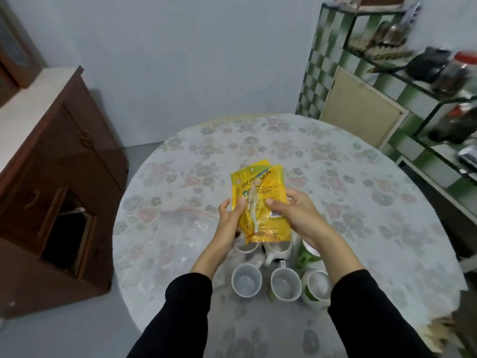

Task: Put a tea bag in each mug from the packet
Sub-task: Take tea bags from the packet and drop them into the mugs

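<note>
A yellow tea packet (260, 200) is held upright above the table, gripped from both sides. My left hand (231, 220) pinches its left edge and my right hand (296, 213) holds its right side. Below the packet stand several mugs in two rows. The near row has a white mug (246, 280), a second white mug (285, 284) and a white-and-green mug (317, 288), all looking empty. The far row is partly hidden behind the packet and my hands; a green mug (305, 257) shows at its right.
The round table (374, 202) has a floral plastic cover. A clear zip bag (188, 218) lies flat to the left of my hands. A brown wooden cabinet (51, 177) stands left, and a shelf rack with jars (451, 81) stands right.
</note>
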Motion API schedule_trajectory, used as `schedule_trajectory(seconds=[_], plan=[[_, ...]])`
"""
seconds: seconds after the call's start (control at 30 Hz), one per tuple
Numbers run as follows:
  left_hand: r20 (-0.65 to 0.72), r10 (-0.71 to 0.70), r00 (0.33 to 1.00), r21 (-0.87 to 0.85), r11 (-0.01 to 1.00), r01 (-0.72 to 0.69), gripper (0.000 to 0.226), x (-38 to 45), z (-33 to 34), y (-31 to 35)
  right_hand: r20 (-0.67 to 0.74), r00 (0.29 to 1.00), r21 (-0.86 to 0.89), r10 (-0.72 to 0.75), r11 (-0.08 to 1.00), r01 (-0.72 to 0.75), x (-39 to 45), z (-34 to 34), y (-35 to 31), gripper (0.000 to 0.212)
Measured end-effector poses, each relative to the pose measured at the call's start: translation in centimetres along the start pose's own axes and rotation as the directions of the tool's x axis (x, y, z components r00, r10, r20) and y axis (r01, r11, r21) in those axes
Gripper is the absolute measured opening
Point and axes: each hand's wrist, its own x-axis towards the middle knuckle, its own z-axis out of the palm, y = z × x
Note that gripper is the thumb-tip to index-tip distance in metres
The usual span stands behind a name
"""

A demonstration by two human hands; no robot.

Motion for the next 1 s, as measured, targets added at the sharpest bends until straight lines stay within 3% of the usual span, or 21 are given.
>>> schedule_trajectory(seconds=[0.07, 0.1, 0.17, 0.23, 0.3, 0.37, 0.47, 0.5, 0.53, 0.57, 0.63, 0.7, 0.77, 0.87, 1.0], plan=[[0.03, -0.035, 0.999, 0.057, 0.998, 0.033, 0.109, -0.2, 1.0, 0.0, -0.023, 0.995, -0.168, -0.101, 0.981, 0.096, -0.4, -0.6, -0.6, 0.023], [0.032, -0.045, 0.998, 0.084, 0.996, 0.042, 0.111, -0.3, 1.7, 0.1, -0.024, 0.989, -0.244, -0.145, 0.96, 0.135, -0.7, -1.1, -1.1, 0.029], [0.04, -0.032, 0.999, 0.033, 0.999, 0.031, 0.075, -0.6, 2.5, 0.6, -0.017, 0.977, -0.414, -0.214, 0.891, 0.188, -0.9, -1.9, -1.7, 0.033], [0.039, -0.007, 0.999, -0.179, 0.984, 0.013, 0.041, -1.2, 3.4, 1.1, -0.078, 0.956, -0.561, -0.282, 0.805, 0.192, -1.0, -2.9, -2.0, 0.032], [0.032, 0.023, 0.999, -0.34, 0.94, -0.011, 0.034, -1.6, 4.3, 1.0, -0.152, 0.934, -0.643, -0.323, 0.75, 0.155, -1.0, -3.6, -2.0, 0.027], [0.013, -0.012, 1.0, -0.398, 0.917, 0.017, 0.041, -1.9, 5.2, 0.7, -0.196, 0.903, -0.752, -0.382, 0.65, 0.112, -1.4, -3.6, -1.7, 0.039], [-0.078, -0.009, 0.997, -0.337, 0.941, -0.018, 0.048, -2.1, 6.0, -0.4, -0.041, 0.73, -0.927, -0.682, 0.299, 0.228, -2.4, -3.1, -1.3, 0.046], [-0.114, 0.009, 0.993, -0.313, 0.949, -0.044, 0.042, -2.2, 6.1, -0.8, 0.04, 0.683, -0.926, -0.729, 0.229, 0.299, -2.6, -2.8, -1.3, 0.042], [-0.132, 0.029, 0.991, -0.293, 0.954, -0.067, 0.033, -2.2, 6.1, -1.1, 0.13, 0.688, -0.905, -0.714, 0.198, 0.377, -2.8, -2.5, -1.3, 0.034], [-0.133, 0.043, 0.99, -0.282, 0.956, -0.079, 0.024, -2.2, 6.1, -1.4, 0.191, 0.727, -0.875, -0.659, 0.222, 0.43, -2.7, -2.2, -1.2, 0.023], [-0.115, 0.086, 0.99, -0.278, 0.954, -0.115, 0.017, -2.4, 5.8, -1.7, 0.175, 0.886, -0.856, -0.43, 0.378, 0.353, -1.7, -1.5, -0.5, 0.006], [-0.084, 0.126, 0.989, -0.266, 0.953, -0.144, 0.024, -2.3, 5.1, -2.1, 0.092, 0.958, -0.855, -0.27, 0.473, 0.215, -0.9, -1.1, 0.2, 0.024], [-0.052, 0.124, 0.991, -0.261, 0.956, -0.133, 0.026, -2.1, 4.3, -2.4, 0.028, 0.973, -0.827, -0.228, 0.541, 0.151, -0.3, -0.5, 0.8, 0.024], [-0.112, 0.098, 0.989, -0.235, 0.964, -0.122, 0.021, -1.3, 3.4, -2.8, 0.005, 0.979, -0.772, -0.203, 0.621, 0.133, 0.3, 0.3, 1.2, 0.006], [-0.194, 0.019, 0.981, -0.23, 0.971, -0.064, 0.03, 0.0, 1.4, -2.3, -0.011, 0.944, -0.701, -0.329, 0.676, 0.228, 0.6, 1.6, 1.4, 0.037]])
